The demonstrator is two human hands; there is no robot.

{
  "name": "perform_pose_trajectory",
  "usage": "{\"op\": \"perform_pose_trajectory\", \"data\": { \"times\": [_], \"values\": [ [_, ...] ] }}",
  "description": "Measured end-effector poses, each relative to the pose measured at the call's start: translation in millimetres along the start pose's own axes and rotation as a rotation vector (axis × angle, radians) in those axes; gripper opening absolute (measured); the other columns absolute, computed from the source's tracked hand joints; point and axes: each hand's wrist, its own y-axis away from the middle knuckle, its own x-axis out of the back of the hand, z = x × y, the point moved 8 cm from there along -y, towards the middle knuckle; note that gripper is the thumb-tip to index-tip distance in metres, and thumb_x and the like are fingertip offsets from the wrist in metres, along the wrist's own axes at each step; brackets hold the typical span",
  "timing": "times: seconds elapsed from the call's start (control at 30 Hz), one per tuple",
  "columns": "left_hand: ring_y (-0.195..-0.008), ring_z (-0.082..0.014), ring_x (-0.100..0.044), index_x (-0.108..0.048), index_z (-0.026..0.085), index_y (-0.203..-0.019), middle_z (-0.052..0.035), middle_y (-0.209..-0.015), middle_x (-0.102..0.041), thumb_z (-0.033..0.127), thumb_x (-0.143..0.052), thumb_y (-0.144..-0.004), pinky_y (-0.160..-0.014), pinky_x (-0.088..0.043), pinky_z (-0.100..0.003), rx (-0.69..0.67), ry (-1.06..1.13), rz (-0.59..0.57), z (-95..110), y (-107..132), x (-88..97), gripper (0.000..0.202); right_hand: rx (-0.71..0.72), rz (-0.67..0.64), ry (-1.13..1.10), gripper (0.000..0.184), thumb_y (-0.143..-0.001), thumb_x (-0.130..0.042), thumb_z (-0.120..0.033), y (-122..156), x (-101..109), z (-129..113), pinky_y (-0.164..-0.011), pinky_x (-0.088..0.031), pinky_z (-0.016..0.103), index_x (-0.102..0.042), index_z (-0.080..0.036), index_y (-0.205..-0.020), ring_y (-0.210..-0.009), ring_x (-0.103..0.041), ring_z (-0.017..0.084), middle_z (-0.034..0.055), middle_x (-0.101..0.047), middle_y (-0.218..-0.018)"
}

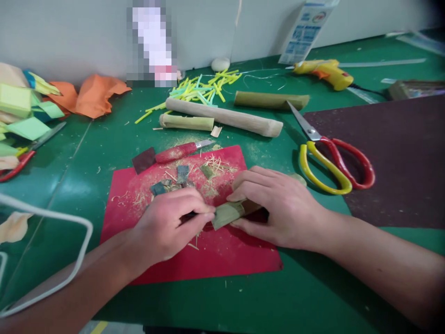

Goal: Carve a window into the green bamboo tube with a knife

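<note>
My right hand [278, 204] is wrapped round an olive-green piece of bamboo [227, 215] with a browner part under the fingers. Thumb and forefinger of my left hand [177, 220] are pinched together at its near-left end; anything small between those fingertips is hidden. Both hands are over a red mat [156, 266] scattered with pale shavings and dust. Just beyond my left hand lie several small dark scraps [182, 174]. A red-handled knife [177, 152] rests at the mat's far edge, blade pointing right, beside a dark brown square [143, 160].
Behind the mat lie a long pale stick [225, 116], two bamboo tubes [187, 122] and yellow-green strips [198, 90]. Scissors [330, 148] lie open at right, near a yellow glue gun [323, 73]. A white wire frame [86, 232] stands at left, below coloured paper [28, 127].
</note>
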Motion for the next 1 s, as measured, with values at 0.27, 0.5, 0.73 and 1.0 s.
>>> {"op": "perform_pose_trajectory", "data": {
  "times": [0.27,0.5,0.73,1.0],
  "values": [
    [-0.069,-0.0086,-0.056,-0.062,0.015,-0.077,-0.0014,-0.076,-0.061,0.015,-0.055,-0.084,-0.064,-0.045,-0.02,0.014,0.0,-0.015,0.5,-0.7,-0.9,0.01,-0.023,-0.007,0.014,0.016,-0.073,-0.061,-0.033,-0.6,-1.6,1.1,-0.061,-0.035,0.029,-0.057,-0.019,-0.081,-0.075,-0.051,0.018,0.0045,-0.059,-0.081],
    [-0.069,-0.0091,-0.057,-0.062,0.016,-0.079,-0.0019,-0.077,-0.062,0.014,-0.054,-0.085,-0.064,-0.045,-0.02,0.006,0.0,-0.015,3.2,-0.2,-0.7,0.011,-0.044,-0.029,0.019,0.018,-0.073,-0.062,-0.034,-0.5,-2.4,1.9,-0.061,-0.035,0.03,-0.057,-0.019,-0.081,-0.077,-0.05,0.019,0.0047,-0.059,-0.084],
    [-0.07,-0.0097,-0.057,-0.063,0.015,-0.081,-0.0028,-0.078,-0.062,0.016,-0.054,-0.085,-0.065,-0.046,-0.021,-0.019,0.023,-0.031,3.2,0.6,-2.1,0.01,-0.048,0.007,0.029,0.018,-0.071,-0.063,-0.033,-0.8,-1.5,2.2,-0.061,-0.036,0.03,-0.057,-0.019,-0.082,-0.077,-0.052,0.019,0.0048,-0.06,-0.084],
    [-0.065,-0.0088,-0.056,-0.062,0.014,-0.076,-0.0014,-0.072,-0.06,0.017,-0.055,-0.084,-0.062,-0.045,-0.021,0.002,0.065,-0.021,-0.7,-3.0,-2.0,0.011,-0.053,0.005,0.035,0.015,-0.071,-0.062,-0.031,0.2,-1.3,3.0,-0.062,-0.037,0.03,-0.055,-0.02,-0.081,-0.075,-0.053,0.019,0.004,-0.061,-0.082]
  ]
}}
